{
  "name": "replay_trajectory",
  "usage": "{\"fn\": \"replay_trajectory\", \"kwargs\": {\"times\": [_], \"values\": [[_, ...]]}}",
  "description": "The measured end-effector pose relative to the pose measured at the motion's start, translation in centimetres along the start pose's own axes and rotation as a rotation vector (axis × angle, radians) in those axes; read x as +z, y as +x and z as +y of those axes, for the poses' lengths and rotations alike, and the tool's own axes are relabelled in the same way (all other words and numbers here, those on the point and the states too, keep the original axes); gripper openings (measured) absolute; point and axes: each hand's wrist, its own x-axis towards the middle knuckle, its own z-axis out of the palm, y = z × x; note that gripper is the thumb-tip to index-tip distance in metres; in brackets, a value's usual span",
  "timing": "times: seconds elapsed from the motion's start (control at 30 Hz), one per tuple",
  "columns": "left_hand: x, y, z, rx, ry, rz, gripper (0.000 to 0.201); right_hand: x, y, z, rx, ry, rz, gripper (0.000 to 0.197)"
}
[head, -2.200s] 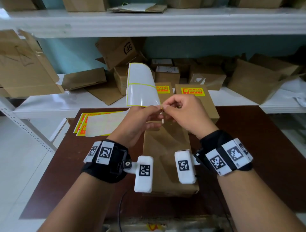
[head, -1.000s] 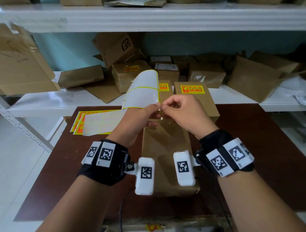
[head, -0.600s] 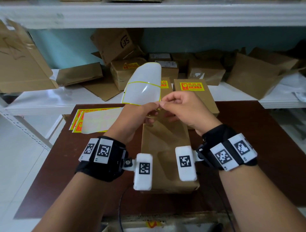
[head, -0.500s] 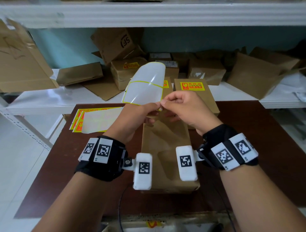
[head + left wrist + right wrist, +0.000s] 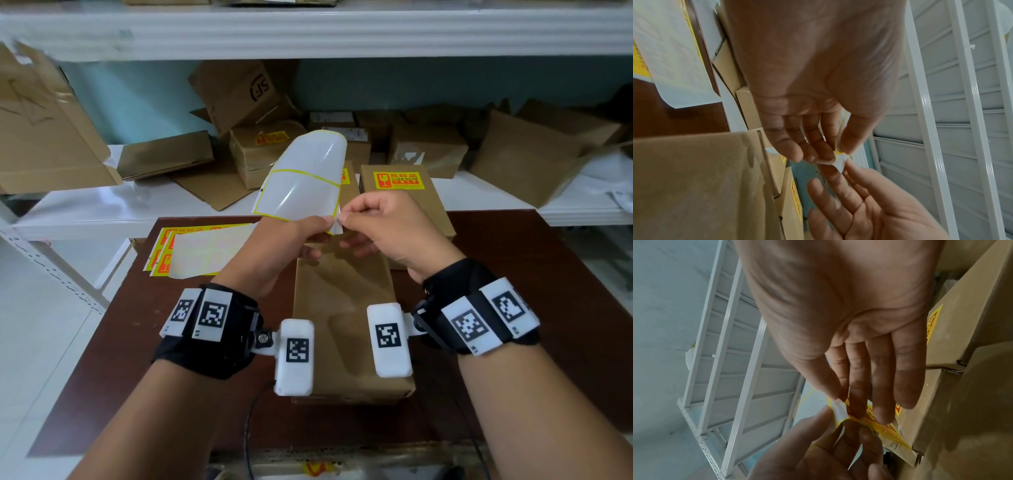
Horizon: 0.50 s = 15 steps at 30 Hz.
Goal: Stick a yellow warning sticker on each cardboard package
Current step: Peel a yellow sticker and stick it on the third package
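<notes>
Left hand (image 5: pixel 284 240) pinches sticker sheet (image 5: pixel 301 181) upright above plain box (image 5: pixel 342 308) on worktop (image 5: pixel 548 291). Right hand (image 5: pixel 387 229) pinches sheet's lower corner. Stickered box (image 5: pixel 407 192) behind; more sheets (image 5: pixel 202 250) lie left.

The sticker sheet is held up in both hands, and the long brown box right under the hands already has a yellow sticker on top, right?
Not quite. The sticker sheet is pinched by the left hand and right hand, but the head view shows the long brown box with a bare top. The yellow sticker is on the box behind it.
</notes>
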Motion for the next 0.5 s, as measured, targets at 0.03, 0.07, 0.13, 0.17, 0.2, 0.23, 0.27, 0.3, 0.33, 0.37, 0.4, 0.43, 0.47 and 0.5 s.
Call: {"fn": "replay_trajectory", "kwargs": {"times": [0.03, 0.07, 0.13, 0.17, 0.2, 0.23, 0.27, 0.3, 0.33, 0.37, 0.4, 0.43, 0.47, 0.5], "values": [[-0.01, 0.01, 0.00, 0.000, 0.001, 0.001, 0.016, -0.01, 0.00, -0.02, 0.001, 0.000, 0.001, 0.013], [-0.01, 0.02, 0.00, 0.000, -0.001, 0.003, 0.015, -0.02, -0.02, -0.04, 0.002, 0.000, 0.001, 0.014], [-0.03, 0.03, -0.01, -0.009, -0.009, 0.009, 0.016, 0.01, -0.04, -0.09, 0.011, 0.004, 0.000, 0.014], [-0.05, 0.06, -0.01, -0.016, -0.014, 0.010, 0.019, 0.00, -0.06, -0.14, 0.015, 0.009, -0.001, 0.014], [-0.08, 0.09, 0.00, -0.021, -0.016, 0.012, 0.022, -0.02, -0.11, -0.20, 0.018, 0.014, -0.002, 0.014], [-0.08, 0.08, 0.04, -0.026, -0.016, 0.013, 0.022, -0.03, -0.17, -0.25, 0.020, 0.018, -0.004, 0.014], [-0.09, 0.07, 0.11, -0.028, -0.016, 0.013, 0.021, -0.08, -0.21, -0.30, 0.021, 0.022, -0.003, 0.013], [-0.08, 0.06, 0.17, -0.028, -0.015, 0.012, 0.020, -0.13, -0.23, -0.36, 0.024, 0.026, -0.001, 0.013], [-0.07, 0.05, 0.23, -0.024, -0.012, 0.010, 0.017, -0.20, -0.24, -0.39, 0.029, 0.032, 0.002, 0.013], [-0.03, 0.02, 0.29, -0.017, -0.009, 0.007, 0.015, -0.24, -0.25, -0.43, 0.034, 0.037, 0.005, 0.013], [-0.03, 0.02, 0.32, -0.011, -0.007, 0.004, 0.014, -0.26, -0.25, -0.45, 0.036, 0.040, 0.007, 0.013], [-0.01, 0.01, 0.32, -0.009, -0.010, 0.003, 0.013, -0.25, -0.23, -0.44, 0.038, 0.043, 0.009, 0.013], [-0.04, 0.03, 0.33, -0.010, -0.013, 0.004, 0.012, -0.21, -0.22, -0.44, 0.041, 0.050, 0.009, 0.014], [-0.04, 0.03, 0.33, -0.009, -0.015, 0.007, 0.012, -0.15, -0.23, -0.44, 0.045, 0.059, 0.009, 0.014]]}}
